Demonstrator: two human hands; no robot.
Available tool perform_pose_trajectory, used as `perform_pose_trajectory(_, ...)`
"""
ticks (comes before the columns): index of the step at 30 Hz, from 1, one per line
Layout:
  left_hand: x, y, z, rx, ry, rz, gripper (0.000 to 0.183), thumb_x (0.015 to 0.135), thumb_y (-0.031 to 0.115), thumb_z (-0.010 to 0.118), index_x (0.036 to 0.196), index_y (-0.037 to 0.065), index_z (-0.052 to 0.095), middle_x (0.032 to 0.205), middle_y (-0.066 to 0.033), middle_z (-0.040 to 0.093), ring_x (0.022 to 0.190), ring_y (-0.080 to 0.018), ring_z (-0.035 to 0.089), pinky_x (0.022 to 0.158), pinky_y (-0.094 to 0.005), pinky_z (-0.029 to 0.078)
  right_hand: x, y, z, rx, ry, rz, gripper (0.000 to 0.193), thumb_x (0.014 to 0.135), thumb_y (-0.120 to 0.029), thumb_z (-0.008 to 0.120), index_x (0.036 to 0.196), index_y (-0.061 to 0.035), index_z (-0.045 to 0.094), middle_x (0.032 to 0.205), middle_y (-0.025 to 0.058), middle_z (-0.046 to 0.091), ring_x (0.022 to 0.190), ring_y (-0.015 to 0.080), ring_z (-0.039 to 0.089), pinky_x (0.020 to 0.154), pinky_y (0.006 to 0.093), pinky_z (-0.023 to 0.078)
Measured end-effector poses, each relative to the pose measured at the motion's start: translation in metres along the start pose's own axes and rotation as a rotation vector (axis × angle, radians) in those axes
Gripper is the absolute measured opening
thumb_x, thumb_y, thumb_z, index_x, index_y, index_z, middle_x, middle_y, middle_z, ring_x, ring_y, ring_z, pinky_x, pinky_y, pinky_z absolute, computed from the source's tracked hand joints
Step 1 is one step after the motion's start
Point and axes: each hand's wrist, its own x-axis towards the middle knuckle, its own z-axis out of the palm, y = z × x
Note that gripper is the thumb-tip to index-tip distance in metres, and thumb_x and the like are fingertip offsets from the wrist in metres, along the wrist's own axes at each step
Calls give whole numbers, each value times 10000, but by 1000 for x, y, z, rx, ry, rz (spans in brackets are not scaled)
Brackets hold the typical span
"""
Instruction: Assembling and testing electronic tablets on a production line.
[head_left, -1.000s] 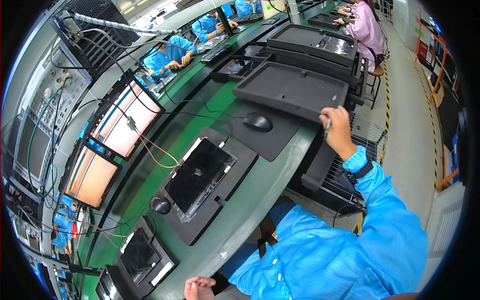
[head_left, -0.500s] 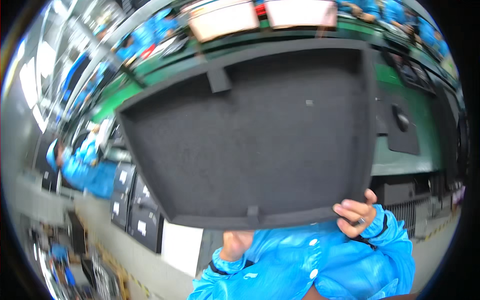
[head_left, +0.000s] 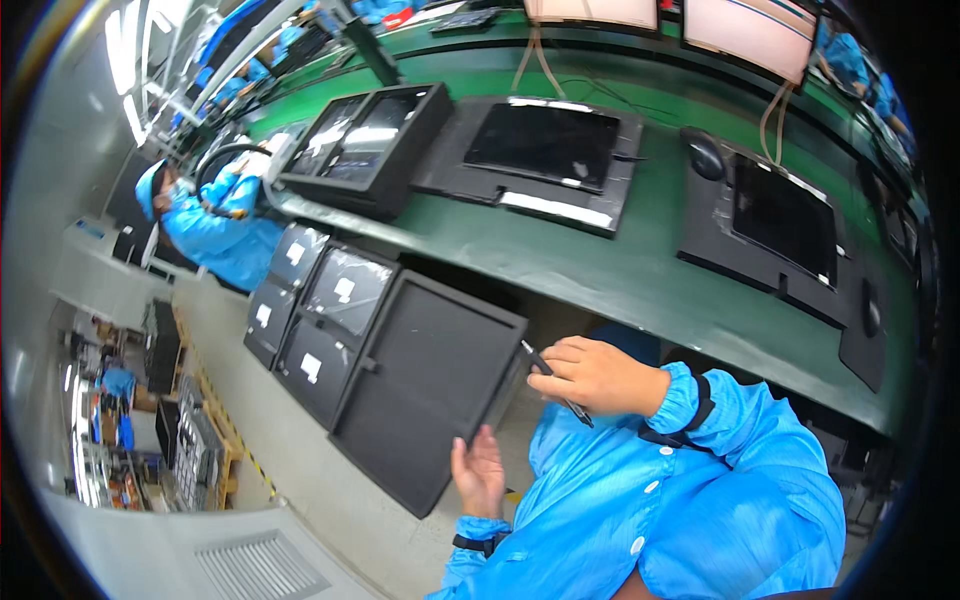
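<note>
Fingers of the left hand (head_left: 480,480) stand apart, palm turned partly up, just beside the right-hand rim of a shallow black tray (head_left: 430,375); whether the thumb touches that rim, I cannot tell. The tray lies aslant along the front of the green workbench (head_left: 640,285), its flat inner floor facing up, and what bears it is hidden. To the right of the tray and near its far right corner, the right hand (head_left: 605,380) is clamped on a slim pen-like tool (head_left: 538,357), black with a silvery tip, one end poking out toward the tray and the other below the curled fingers. Directly left of the tray, close against it, lie dark panels (head_left: 360,285) bearing white labels. Beyond the tray, on the bench, stands a deep black box (head_left: 387,195) with two dark shiny panels in it. Past the tray's far right corner, a dark screen (head_left: 545,143) rests on a black holder; well to the right of the tray are a second screen (head_left: 785,222), a black mouse (head_left: 703,155) and a lit monitor (head_left: 750,35). A co-worker (head_left: 220,225) in a blue coat and cap is beyond the tray, to its left.
</note>
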Motion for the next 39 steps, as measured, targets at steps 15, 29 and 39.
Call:
perform_pose_trajectory(15, 34, -86, 225, 1372, -1184, 941, 331, 828, 41, 705, 1146, -7, 624, 1134, -178, 662, 1063, -356, 638, 1009, -466, 492, -102, 27, -159, -444, 478, 644, 406, 813, -185, 720, 1193, -69, 634, 845, 80, 620, 772, 276, 654, 668, 411, 512)
perform_pose_trajectory(29, 53, -161, 299, 1713, -1156, 1508, 416, 802, 240, 773, 1173, 73, 681, 1344, -260, 571, 1301, -475, 512, 1133, -752, 210, -414, 208, -383, -887, 140, 1938, 550, 850, -433, 674, 1232, -38, 670, 1274, 199, 632, 1220, 365, 593, 1013, 506, 487)
perform_pose_trajectory(39, 58, -165, 294, 1606, -1116, 1550, 250, 857, 240, 728, 1030, 60, 740, 1190, -191, 685, 1189, -413, 615, 1137, -698, 260, -443, 224, -449, -737, 177, 1768, 342, 799, -274, 647, 969, -1, 766, 1022, 234, 739, 963, 402, 710, 833, 484, 558)
